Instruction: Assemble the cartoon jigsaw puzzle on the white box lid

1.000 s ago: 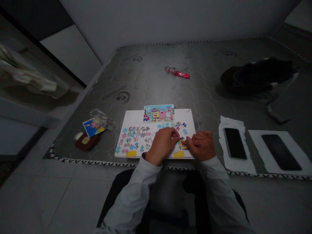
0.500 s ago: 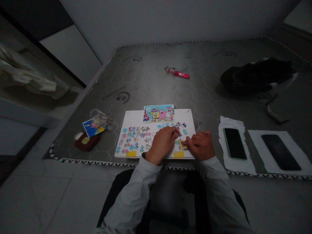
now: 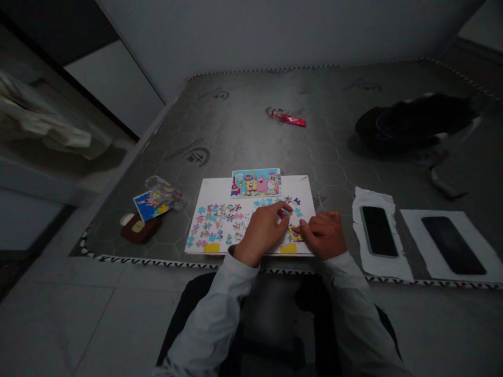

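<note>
A white board (image 3: pixel 216 189) lies before me with loose jigsaw pieces (image 3: pixel 214 212) spread over its left half and more along its upper right. My left hand (image 3: pixel 264 230) is over the board's middle, thumb and forefinger bent around what looks like a light-blue puzzle piece, partly hidden. Curled at the board's right edge, my right hand (image 3: pixel 325 234) has its fingertips on a small joined puzzle section (image 3: pixel 295 234) showing a yellow cartoon face. Behind the pieces lies the reference picture card (image 3: pixel 256 183) with cartoon figures.
Left of the board are a brown case (image 3: pixel 137 230), a blue picture card (image 3: pixel 147 207) and a clear plastic bag (image 3: pixel 167 193). Two phones (image 3: pixel 379 230) rest on white paper at right. Farther back are a red packet (image 3: pixel 288 118) and a black bag (image 3: pixel 416 123).
My left fingertips have shifted slightly up and away from the joined section, and the thumb and forefinger have changed their bend. My right hand stays in place.
</note>
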A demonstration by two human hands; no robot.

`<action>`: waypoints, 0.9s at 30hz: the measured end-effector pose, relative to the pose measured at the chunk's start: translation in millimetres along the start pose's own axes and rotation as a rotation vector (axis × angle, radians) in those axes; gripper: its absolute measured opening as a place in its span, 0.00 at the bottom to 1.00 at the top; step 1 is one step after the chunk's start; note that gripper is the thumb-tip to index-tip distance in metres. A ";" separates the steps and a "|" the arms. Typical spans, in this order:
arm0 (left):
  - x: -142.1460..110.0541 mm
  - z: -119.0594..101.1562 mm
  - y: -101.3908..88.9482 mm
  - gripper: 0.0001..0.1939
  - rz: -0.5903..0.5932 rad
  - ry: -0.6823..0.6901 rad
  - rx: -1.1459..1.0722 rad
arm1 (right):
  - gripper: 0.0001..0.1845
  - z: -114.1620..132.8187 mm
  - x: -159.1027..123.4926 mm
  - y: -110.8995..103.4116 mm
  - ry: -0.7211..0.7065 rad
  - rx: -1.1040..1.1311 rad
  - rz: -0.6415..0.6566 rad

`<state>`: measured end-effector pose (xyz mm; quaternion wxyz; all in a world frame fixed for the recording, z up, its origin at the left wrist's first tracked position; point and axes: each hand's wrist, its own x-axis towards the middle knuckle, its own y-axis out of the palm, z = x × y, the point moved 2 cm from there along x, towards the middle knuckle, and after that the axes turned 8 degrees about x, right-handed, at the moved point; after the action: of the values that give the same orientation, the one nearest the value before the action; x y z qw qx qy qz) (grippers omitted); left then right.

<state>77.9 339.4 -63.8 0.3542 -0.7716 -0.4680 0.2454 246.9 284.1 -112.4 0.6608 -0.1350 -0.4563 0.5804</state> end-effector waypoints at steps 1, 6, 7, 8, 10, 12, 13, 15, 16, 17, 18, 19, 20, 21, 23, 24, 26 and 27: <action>-0.1 0.4 -0.2 0.09 -0.011 -0.013 -0.020 | 0.24 0.0 0.1 0.0 0.005 -0.004 0.006; 1.8 6.1 3.9 0.05 -0.044 -0.052 -0.100 | 0.25 0.2 0.1 -0.2 0.010 -0.001 0.005; 2.5 7.1 4.8 0.05 -0.044 -0.052 -0.093 | 0.24 0.2 0.0 -0.3 0.000 0.000 -0.001; 3.2 8.0 5.4 0.04 -0.052 -0.051 -0.082 | 0.24 0.2 -0.1 -0.3 -0.010 0.000 -0.005; 4.6 9.2 5.8 0.03 -0.079 -0.054 -0.057 | 0.23 0.1 -0.2 -0.4 -0.026 -0.002 -0.013; 5.6 10.0 6.1 0.04 -0.079 -0.078 -0.055 | 0.23 -0.2 -0.2 -0.5 -0.031 -0.003 -0.016; 5.9 10.2 6.4 0.04 -0.068 -0.093 -0.058 | 0.22 -0.2 -0.1 -0.6 -0.034 -0.004 -0.017; 6.1 9.9 7.0 0.05 -0.039 -0.110 -0.050 | 0.22 0.0 0.1 -0.8 -0.047 -0.006 -0.020; 5.9 9.4 7.0 0.06 -0.036 -0.112 -0.039 | 0.22 0.2 0.2 -1.0 -0.054 -0.008 -0.023; 5.6 8.7 6.9 0.06 -0.038 -0.109 -0.022 | 0.23 0.5 0.3 -1.1 -0.060 -0.011 -0.026; 5.1 7.9 6.8 0.07 -0.039 -0.106 -0.001 | 0.23 0.7 0.4 -1.2 -0.062 -0.013 -0.029; 4.6 7.1 6.7 0.07 -0.036 -0.102 0.021 | 0.24 0.8 0.5 -1.3 -0.063 -0.014 -0.031; 4.0 6.4 6.7 0.07 -0.030 -0.101 0.041 | 0.24 0.9 0.6 -1.3 -0.062 -0.015 -0.032; 3.5 5.7 6.6 0.08 -0.023 -0.100 0.060 | 0.23 0.9 0.5 -1.2 -0.061 -0.015 -0.032; 2.5 4.8 6.3 0.08 -0.011 -0.097 0.088 | 0.22 0.7 0.3 -0.9 -0.060 -0.016 -0.030; 2.1 4.6 6.1 0.08 -0.006 -0.096 0.097 | 0.22 0.5 0.1 -0.7 -0.059 -0.016 -0.032; 1.4 4.4 5.6 0.08 0.003 -0.089 0.112 | 0.23 -0.2 -0.5 -0.2 -0.057 -0.015 -0.034; 1.0 4.3 5.2 0.08 0.006 -0.086 0.121 | 0.23 -0.5 -0.7 0.0 -0.056 -0.016 -0.034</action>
<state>78.2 340.1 -70.6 0.3791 -0.7389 -0.4647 0.3073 247.4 283.7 -113.0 0.6564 -0.1161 -0.4813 0.5692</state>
